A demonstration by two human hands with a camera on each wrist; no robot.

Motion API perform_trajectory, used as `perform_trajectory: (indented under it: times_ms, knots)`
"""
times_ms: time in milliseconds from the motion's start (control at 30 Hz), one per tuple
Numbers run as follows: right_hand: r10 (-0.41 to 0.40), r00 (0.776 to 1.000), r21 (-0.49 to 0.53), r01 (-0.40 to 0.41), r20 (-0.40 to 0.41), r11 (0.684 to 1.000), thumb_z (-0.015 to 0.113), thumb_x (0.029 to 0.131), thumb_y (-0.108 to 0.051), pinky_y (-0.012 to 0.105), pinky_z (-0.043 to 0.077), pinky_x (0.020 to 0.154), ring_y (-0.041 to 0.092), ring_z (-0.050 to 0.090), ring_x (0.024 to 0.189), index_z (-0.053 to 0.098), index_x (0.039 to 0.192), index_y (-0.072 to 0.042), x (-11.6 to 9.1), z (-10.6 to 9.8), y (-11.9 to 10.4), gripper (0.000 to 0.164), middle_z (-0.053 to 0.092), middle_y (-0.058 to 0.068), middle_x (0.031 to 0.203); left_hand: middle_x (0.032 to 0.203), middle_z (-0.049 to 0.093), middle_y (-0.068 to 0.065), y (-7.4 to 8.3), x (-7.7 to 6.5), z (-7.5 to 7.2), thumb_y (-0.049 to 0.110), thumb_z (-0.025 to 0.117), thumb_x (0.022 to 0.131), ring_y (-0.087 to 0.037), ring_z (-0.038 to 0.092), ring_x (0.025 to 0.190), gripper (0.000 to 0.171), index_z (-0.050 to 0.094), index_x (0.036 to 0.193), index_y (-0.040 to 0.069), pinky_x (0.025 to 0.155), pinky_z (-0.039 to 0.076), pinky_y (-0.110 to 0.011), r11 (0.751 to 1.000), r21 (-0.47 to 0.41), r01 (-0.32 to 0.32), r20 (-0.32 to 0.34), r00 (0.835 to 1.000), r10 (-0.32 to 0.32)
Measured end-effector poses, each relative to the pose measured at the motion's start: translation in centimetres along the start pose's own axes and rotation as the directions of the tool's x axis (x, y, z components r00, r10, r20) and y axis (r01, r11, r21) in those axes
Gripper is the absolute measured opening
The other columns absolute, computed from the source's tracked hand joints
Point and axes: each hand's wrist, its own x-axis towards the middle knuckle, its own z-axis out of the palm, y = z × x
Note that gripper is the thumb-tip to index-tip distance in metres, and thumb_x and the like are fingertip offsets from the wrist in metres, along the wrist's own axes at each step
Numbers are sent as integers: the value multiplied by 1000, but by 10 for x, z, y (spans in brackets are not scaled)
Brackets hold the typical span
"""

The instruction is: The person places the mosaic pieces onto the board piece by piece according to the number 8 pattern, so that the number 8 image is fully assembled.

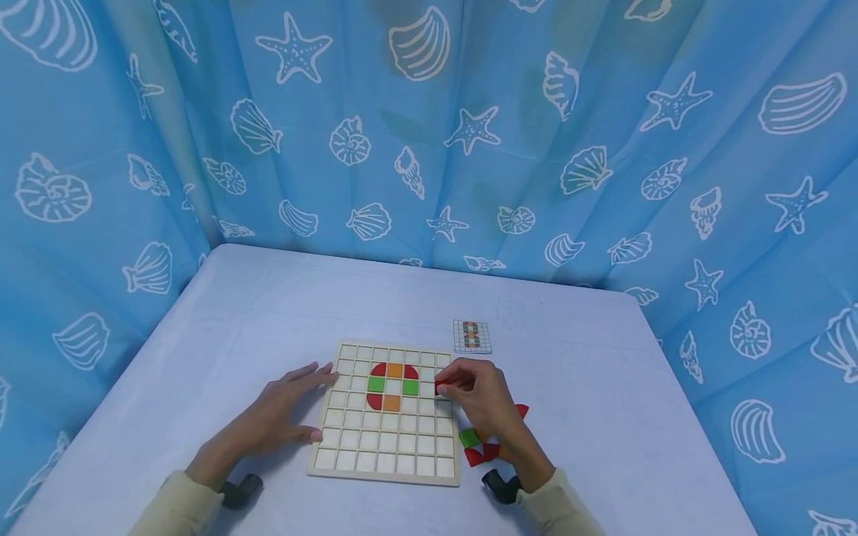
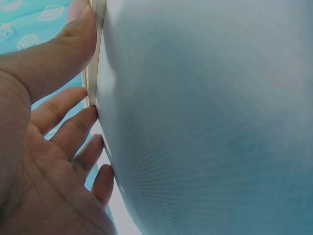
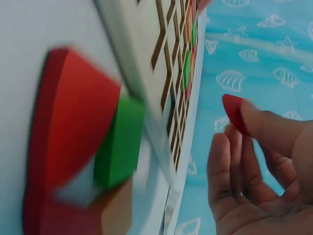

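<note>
A wooden grid board (image 1: 385, 479) lies on the table with square cells. On it, three red quarter-round pieces, two orange squares and two green squares (image 1: 376, 384) stand around a bare cell. My left hand (image 1: 278, 406) rests at the board's left edge, fingers spread and fairly straight, thumb lower on the same edge. Over the board's right side, my right hand (image 1: 485, 394) pinches a red piece (image 3: 234, 111) with a curved side between thumb and fingers. In the right wrist view the piece shows raised above the board's surface.
Right of the board lie loose pieces, among them a green block (image 1: 469, 438) and several red ones, partly hidden under the right forearm. A small pattern card (image 1: 472, 337) lies beyond the board's upper right corner. A blue shell-print curtain (image 1: 415, 134) hangs behind the white table (image 1: 570, 335).
</note>
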Motion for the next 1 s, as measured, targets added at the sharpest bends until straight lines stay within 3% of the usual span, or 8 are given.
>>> perform_trajectory:
  times_ms: [133,467,1000]
  knots:
    - [8,1000,-47,-6,30,999,82,92,-7,23,59,77,15,67,84,83,102,-20,1,11,-6,17,76,-4,102,170,43,-11,-1,0,0,33,94,78,-47,31,159,96,47,160,18,120,33,-75,1000,1,5,5,1000,-5]
    - [-50,994,-150,64,93,987,86,89,-9,24,57,69,11,66,77,82,88,-18,10,37,-13,11,75,-7,84,171,42,-10,-2,-1,-1,34,93,80,-47,30,159,95,47,161,19,121,32,-76,1000,-13,6,5,1000,-5]
    - [-81,987,-272,117,141,955,89,85,-8,22,54,70,10,62,84,83,83,-18,13,44,-19,12,70,-5,87,171,41,-10,-1,0,-1,33,93,80,-47,29,160,94,47,160,19,122,31,-75,1000,-22,13,9,1000,-13]
